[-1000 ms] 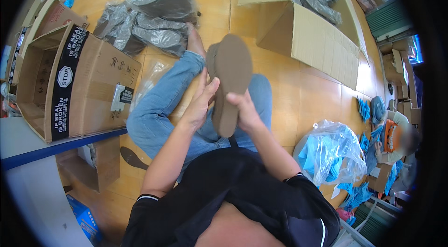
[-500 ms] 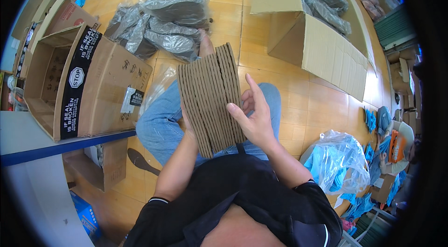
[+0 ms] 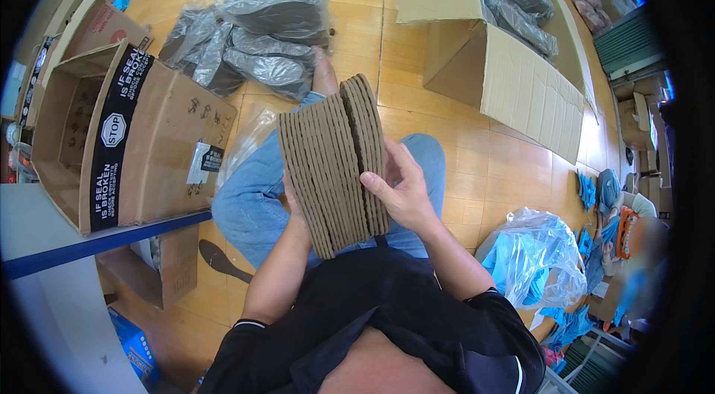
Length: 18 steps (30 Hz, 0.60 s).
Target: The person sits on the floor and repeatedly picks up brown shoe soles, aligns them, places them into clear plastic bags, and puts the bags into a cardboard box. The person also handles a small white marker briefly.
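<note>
A thick stack of thin brown insoles (image 3: 320,170), seen edge-on, stands between my hands above my lap. My left hand (image 3: 293,200) clasps its left side, with most of the fingers hidden behind it. On the right side my right hand (image 3: 402,189) grips the last few insoles, the thumb lying on their edges and the fingers round the outer face. A dark gap, widest at the top, parts these few from the rest of the stack. One loose insole (image 3: 223,261) lies on the floor near my left knee.
Clear bags of brown-grey insoles (image 3: 272,14) lie ahead on the tiled floor. At left, an open carton (image 3: 167,141) rests on a blue-edged surface (image 3: 134,232). An open carton (image 3: 514,81) with bagged insoles is at far right. Nearby sits a bag of blue pieces (image 3: 532,260). Other people work at the edges.
My right hand's fingers have gone from spread to wrapped round the right-hand insoles. The gap between those and the rest has widened at the top.
</note>
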Tool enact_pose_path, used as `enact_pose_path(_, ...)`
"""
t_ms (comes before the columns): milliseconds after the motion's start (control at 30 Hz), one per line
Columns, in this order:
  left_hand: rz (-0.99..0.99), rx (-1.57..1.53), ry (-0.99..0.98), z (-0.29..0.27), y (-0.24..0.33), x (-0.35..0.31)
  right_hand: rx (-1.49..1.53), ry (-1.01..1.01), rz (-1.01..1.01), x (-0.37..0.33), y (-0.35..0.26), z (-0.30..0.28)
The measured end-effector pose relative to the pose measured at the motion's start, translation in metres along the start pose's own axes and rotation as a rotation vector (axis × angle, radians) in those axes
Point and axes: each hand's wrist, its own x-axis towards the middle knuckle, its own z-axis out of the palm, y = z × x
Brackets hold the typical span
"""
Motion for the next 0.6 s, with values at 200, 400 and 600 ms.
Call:
enact_pose_path(200, -0.075, 0.099, 0.126, -0.017, 0.005, 0.006, -0.294, 0.078, 0.034, 0.009, 0.017, -0.005)
enact_pose_path(400, -0.212, -0.223, 0.241, -0.029, 0.006, 0.010, -0.085, 0.217, 0.378, 0.107, 0.145, -0.026)
enact_pose_path(600, -0.189, -0.255, 0.274, -0.039, 0.010, -0.004, -0.513, 0.224, 0.713, 0.152, 0.276, -0.020)
